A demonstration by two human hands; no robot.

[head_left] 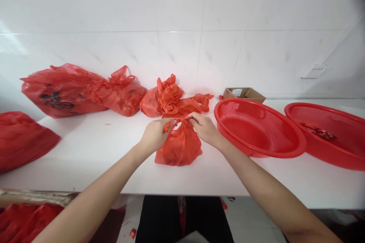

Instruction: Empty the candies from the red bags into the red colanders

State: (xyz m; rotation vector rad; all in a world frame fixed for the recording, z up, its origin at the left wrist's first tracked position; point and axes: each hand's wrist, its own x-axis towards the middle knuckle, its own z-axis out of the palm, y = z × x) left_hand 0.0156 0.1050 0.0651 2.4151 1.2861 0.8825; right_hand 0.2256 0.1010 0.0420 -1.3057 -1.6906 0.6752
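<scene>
A filled red plastic bag (pixel 179 150) rests on the white table in front of me, its top gathered and twisted. My left hand (pixel 155 133) is closed on one handle of the bag at its upper left. On the upper right, my right hand (pixel 203 127) pinches the other handle. A small gap shows between the stretched handles and the bag's body. What the bag contains is hidden by the plastic.
Behind stand several red bags, among them a large one with black print (pixel 64 91) and a crumpled one (pixel 168 97). At right are a red basket (pixel 256 129), a second basket (pixel 342 129) holding small packets (pixel 321 133), and a cardboard box (pixel 251 93). Another bag (pixel 23 140) lies left.
</scene>
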